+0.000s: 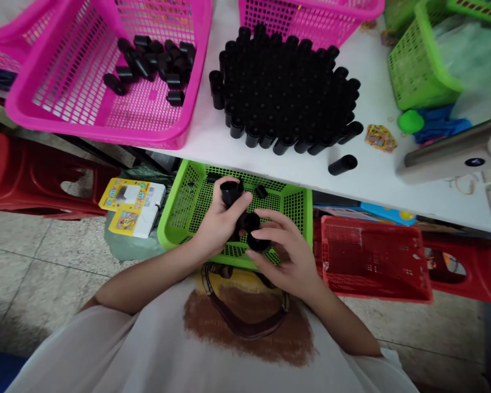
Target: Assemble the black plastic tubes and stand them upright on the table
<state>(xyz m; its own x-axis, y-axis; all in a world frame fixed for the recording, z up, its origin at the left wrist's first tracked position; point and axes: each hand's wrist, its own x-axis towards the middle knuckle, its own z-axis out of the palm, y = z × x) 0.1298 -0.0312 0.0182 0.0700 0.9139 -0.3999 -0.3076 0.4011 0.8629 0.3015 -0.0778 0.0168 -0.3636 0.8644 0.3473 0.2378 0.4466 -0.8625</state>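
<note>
My left hand (220,221) is closed round a short black plastic tube (231,192) held over a green basket (180,218) on my lap. My right hand (284,248) pinches another black tube (257,241), close against the left hand. A third black piece (247,221) sits between the two hands. Two loose black pieces (262,191) lie in the green basket. On the white table (376,169) above, a dense block of upright black tubes (286,93) stands, with one tube (342,164) lying on its side near the edge.
A pink basket (85,109) at the left holds several black tubes. Another pink basket (311,16) and a green basket (421,60) sit at the back. A red basket (372,262), red stools (33,174) and yellow packets (133,204) are below the table. A grey device (454,153) lies at the right.
</note>
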